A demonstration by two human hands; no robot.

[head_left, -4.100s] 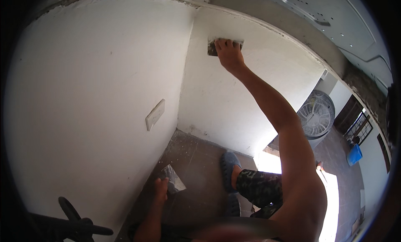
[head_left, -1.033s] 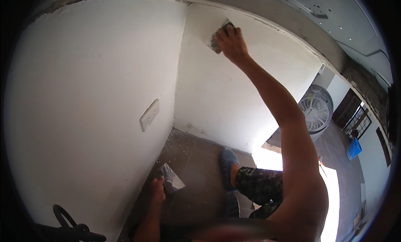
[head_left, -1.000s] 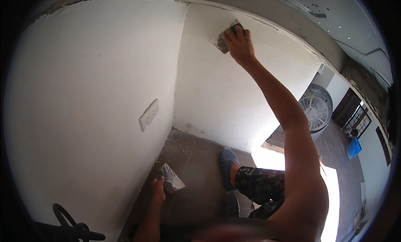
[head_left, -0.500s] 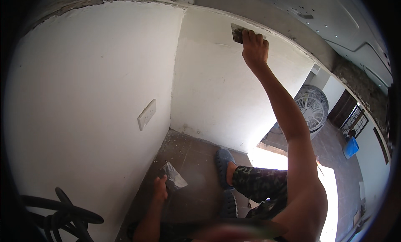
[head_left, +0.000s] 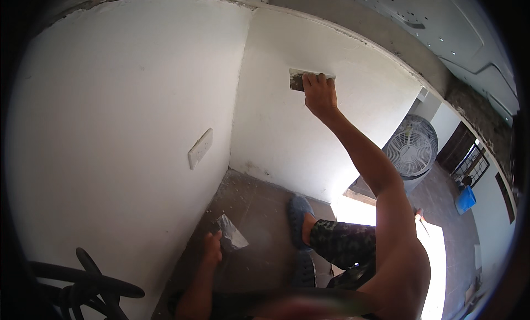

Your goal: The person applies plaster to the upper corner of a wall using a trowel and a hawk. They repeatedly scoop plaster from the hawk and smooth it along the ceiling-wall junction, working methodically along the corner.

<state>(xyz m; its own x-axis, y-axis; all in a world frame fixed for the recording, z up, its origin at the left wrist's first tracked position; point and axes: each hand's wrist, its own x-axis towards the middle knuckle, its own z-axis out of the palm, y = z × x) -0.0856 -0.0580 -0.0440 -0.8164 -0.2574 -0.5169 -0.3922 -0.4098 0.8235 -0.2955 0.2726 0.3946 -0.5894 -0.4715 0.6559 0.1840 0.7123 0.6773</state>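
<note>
- Right hand (head_left: 319,95): raised high on the white wall (head_left: 287,127) just right of the inner corner, fingers spread flat over a wide putty blade (head_left: 309,79), pressing it against the plaster. I read it as a grip closed on the tool.
- Wide putty blade: thin flat metal, grey with a smear of compound on its face. I judge it light, springy rather than rigid, and slick where wet. I would take it from behind the blade, where the fingers already press. The edge looks thin enough to gouge fresh skim if tilted.
- Left hand (head_left: 211,248): hanging low by the floor, fingers wrapped round the handle of a small filling knife (head_left: 232,232), blade pointing up and away from the wall.
- Small filling knife: I judge it light, stiff at the handle and flexible at the tip; its blade looks coated with compound.
- White wall: two faces meeting in a corner; surface looks smooth and pale, wetness not discernible.
- Wall switch plate (head_left: 200,148): on the left face, well below and left of the raised hand; it stands proud of the plaster.
- Round fan (head_left: 411,148): on the floor to the right, well apart.
- Dark hose coils (head_left: 83,287): lower left, near the wall foot, a likely trip point.
- Blue shoe (head_left: 298,218): on the grey floor (head_left: 259,209).
</note>
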